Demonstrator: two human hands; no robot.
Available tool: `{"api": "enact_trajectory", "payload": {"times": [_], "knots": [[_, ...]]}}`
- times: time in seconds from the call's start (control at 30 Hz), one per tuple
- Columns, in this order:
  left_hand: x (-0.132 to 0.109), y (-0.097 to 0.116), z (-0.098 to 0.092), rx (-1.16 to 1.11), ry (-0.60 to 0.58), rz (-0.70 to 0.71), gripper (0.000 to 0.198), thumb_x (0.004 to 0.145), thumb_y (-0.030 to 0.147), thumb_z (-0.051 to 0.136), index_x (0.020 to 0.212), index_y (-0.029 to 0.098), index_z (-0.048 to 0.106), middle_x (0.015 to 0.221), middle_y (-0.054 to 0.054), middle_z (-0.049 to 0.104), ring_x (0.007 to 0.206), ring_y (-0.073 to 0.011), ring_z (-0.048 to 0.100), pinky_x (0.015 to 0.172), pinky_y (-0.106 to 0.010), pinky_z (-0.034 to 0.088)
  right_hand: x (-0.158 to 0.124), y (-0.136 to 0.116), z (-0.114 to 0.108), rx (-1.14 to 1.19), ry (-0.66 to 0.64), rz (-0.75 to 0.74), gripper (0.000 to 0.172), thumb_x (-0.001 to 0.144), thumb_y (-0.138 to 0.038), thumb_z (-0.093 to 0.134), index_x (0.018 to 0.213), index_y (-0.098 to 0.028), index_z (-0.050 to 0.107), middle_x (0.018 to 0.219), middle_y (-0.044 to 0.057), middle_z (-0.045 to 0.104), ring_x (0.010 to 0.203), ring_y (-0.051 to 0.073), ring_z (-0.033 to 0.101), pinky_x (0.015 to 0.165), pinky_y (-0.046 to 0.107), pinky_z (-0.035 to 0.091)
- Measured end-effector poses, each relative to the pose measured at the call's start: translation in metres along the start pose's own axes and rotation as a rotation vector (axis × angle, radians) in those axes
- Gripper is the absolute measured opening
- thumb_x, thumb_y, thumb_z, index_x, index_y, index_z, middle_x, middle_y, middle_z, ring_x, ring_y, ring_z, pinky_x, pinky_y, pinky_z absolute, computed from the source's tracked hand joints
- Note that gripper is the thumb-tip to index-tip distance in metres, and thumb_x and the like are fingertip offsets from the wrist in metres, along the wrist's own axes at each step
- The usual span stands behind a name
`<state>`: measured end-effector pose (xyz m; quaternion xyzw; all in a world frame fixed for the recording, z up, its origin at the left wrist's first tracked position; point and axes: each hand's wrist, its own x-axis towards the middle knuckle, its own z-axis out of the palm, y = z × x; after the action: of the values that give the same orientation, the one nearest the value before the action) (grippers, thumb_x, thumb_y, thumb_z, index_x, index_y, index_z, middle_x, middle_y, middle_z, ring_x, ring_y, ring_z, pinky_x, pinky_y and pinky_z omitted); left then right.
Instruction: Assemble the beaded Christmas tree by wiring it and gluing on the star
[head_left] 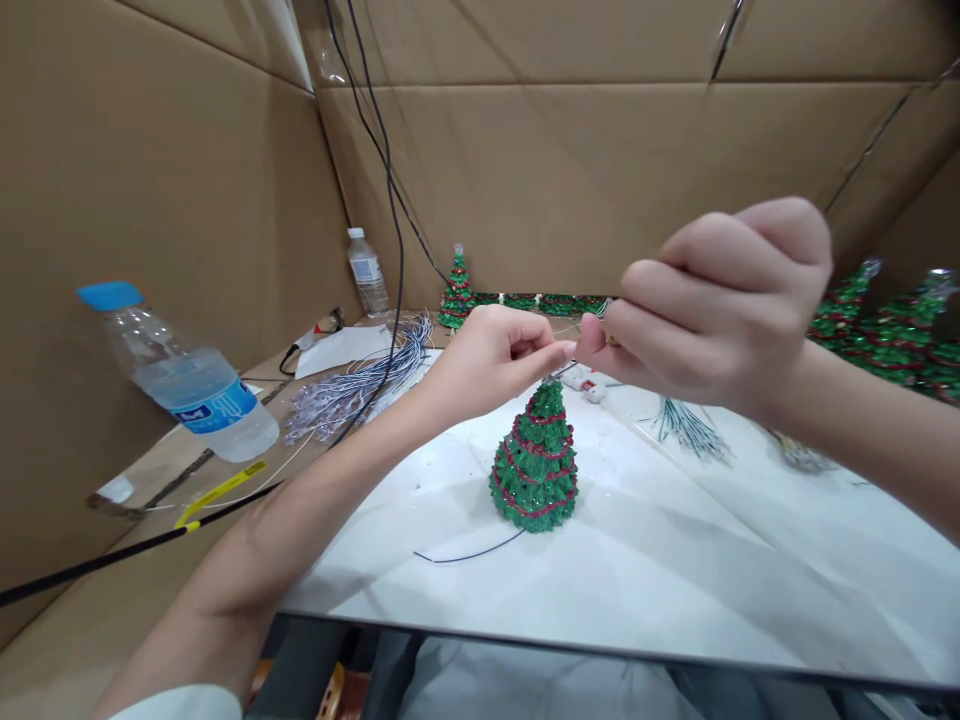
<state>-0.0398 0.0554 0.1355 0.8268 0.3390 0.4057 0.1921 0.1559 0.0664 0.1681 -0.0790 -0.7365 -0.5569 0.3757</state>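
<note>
Both hands met in the air just above the tip of a small beaded green tree (535, 468), which stood upright on the white tabletop (675, 570) with red bead garlands wound around its tiers. The left hand (491, 358) came in from the lower left, its thumb and forefinger pinched together at the point where they touched the other hand's fingertips. The right hand (712, 305) reached across from the right, its grip clenched with the fingers curled in and the thumb and forefinger pressed on something very fine at the tree's top (too small to make out, possibly a wire end or a bead). Neither hand rested on the tabletop.

A thin dark wire (469, 553) lay loose on the white surface just in front of the tree. Behind the tree, a small bundle of green wire stems (686, 428) lay near the right forearm. To the left, a sheaf of pale wires (360, 385) fanned across the edge of the tabletop, and a water bottle with a blue cap (187, 385) lay tilted beside the cardboard wall (150, 170). A second bottle (367, 272) stood upright in the far corner, near a finished small tree (457, 290). More green beaded trees (892, 330) crowded the right edge. A black cable (390, 200) hung down the cardboard.
</note>
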Motion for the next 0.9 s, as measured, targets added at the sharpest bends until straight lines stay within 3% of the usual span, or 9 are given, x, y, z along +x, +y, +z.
{"api": "enact_trajectory", "payload": {"times": [0.13,0.23,0.43,0.57,0.7,0.9], "knots": [[0.000,0.000,-0.001,0.021,-0.019,0.013,0.047,0.088,0.043,0.063,0.052,0.016,0.049,0.044,0.005,0.044,0.042,-0.0064,0.034,0.042,-0.022,0.022,0.007,0.007,0.012,0.143,-0.250,0.176,0.041,0.079,-0.018,0.052,0.049,-0.017,0.024,0.046,0.001,0.037,0.063,0.015,0.040,0.062,0.036,0.019],[0.000,0.001,-0.001,0.029,-0.011,0.023,0.047,0.089,0.038,0.063,0.050,0.016,0.047,0.043,0.006,0.042,0.041,-0.0059,0.032,0.042,-0.022,0.020,0.003,0.009,0.022,0.234,-0.268,0.241,0.035,0.076,-0.021,0.052,0.049,-0.018,0.029,0.048,0.001,0.038,0.068,0.017,0.043,0.064,0.036,0.025],[0.000,0.000,0.000,0.016,-0.005,0.023,0.046,0.089,0.045,0.064,0.055,0.015,0.055,0.044,0.006,0.043,0.041,-0.0061,0.033,0.042,-0.022,0.021,-0.011,0.008,0.037,0.331,-0.318,0.342,0.033,0.070,-0.022,0.054,0.047,-0.018,0.030,0.049,0.001,0.040,0.067,0.017,0.046,0.063,0.034,0.028],[0.001,0.000,0.001,-0.002,-0.009,0.015,0.046,0.087,0.046,0.065,0.056,0.014,0.056,0.044,0.006,0.042,0.042,-0.0055,0.033,0.042,-0.021,0.021,-0.014,0.008,0.032,0.236,-0.176,0.351,0.033,0.071,-0.018,0.055,0.049,-0.019,0.031,0.047,0.000,0.042,0.065,0.016,0.045,0.061,0.033,0.029],[0.001,0.001,0.002,0.010,0.002,-0.002,0.047,0.087,0.048,0.066,0.056,0.013,0.056,0.044,0.007,0.041,0.042,-0.0051,0.032,0.043,-0.021,0.020,-0.015,0.012,0.022,0.052,0.068,0.181,0.033,0.074,-0.016,0.054,0.051,-0.019,0.030,0.047,-0.003,0.043,0.061,0.014,0.042,0.061,0.033,0.026],[0.001,0.002,0.002,-0.002,0.014,0.001,0.048,0.085,0.050,0.067,0.056,0.013,0.056,0.045,0.006,0.041,0.043,-0.0057,0.033,0.043,-0.021,0.021,-0.016,0.006,0.009,-0.063,0.170,0.035,0.043,0.088,-0.018,0.051,0.051,-0.017,0.030,0.048,-0.004,0.041,0.058,0.011,0.039,0.061,0.034,0.020]]}}
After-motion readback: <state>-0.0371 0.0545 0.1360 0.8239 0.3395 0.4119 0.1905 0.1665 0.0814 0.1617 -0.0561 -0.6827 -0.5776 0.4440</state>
